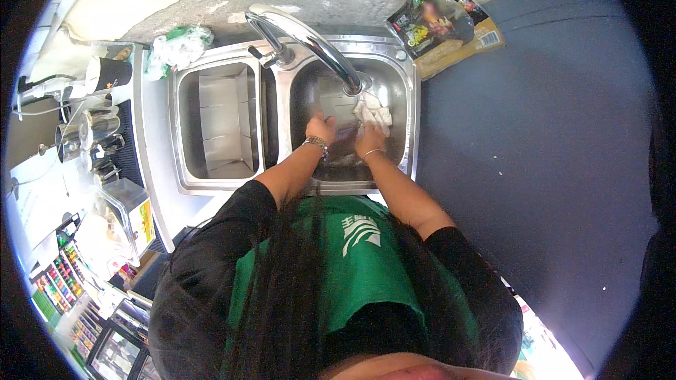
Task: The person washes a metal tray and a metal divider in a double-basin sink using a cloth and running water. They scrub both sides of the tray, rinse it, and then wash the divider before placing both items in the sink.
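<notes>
Both hands are down in the right basin (303, 100) of a stainless steel double sink. A crumpled white cloth (376, 112) is in the fingers of my right hand (371, 140), below the mouth of the chrome gooseneck faucet (317, 37). To its left, my left hand (321, 129) hovers apart from the cloth, thumb away from the fingers and nothing visible in it. The hands are slightly blurred. Whether water is running is hard to make out.
The left basin (227, 121) adjoins this one. Crumpled plastic bags (182, 47) lie at the back left. A printed package (441, 24) leans at the back right. Metal pitchers (99, 124), a dark cup (108, 74) and a clear container (127, 206) stand left on the counter.
</notes>
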{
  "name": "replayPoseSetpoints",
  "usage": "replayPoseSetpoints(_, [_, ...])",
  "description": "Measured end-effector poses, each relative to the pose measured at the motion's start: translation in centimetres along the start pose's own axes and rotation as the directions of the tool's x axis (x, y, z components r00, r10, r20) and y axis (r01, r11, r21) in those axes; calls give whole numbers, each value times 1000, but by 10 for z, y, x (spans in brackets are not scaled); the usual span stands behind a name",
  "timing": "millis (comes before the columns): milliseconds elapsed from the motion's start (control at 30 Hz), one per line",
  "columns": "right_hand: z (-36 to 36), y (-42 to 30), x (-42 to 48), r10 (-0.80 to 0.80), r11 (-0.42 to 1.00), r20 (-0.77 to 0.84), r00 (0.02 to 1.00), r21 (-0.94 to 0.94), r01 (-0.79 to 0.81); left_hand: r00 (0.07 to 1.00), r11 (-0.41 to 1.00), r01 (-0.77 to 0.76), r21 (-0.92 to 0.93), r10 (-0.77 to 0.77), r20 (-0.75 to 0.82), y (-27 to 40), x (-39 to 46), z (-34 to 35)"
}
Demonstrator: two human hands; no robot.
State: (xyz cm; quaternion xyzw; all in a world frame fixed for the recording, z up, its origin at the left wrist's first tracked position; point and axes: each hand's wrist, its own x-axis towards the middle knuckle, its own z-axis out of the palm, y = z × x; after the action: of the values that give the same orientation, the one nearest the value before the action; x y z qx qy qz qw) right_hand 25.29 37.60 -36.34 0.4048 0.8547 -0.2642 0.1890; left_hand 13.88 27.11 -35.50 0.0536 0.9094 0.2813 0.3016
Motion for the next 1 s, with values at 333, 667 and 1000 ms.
replayPoseSetpoints(333, [91, 62, 51, 60, 605, 249, 967, 761, -234, 999, 897, 31, -440, -13, 44, -20, 8, -9])
replayPoseSetpoints(667, [43, 45, 19, 246, 840, 79, 966, 480, -253, 996, 834, -58, -549, 8, -92, 0, -21, -37])
replayPoseSetpoints(1000, [-16, 2, 18, 307, 679, -96, 947, 719, -147, 970, 799, 113, -591, 40, 240, 53, -4, -58])
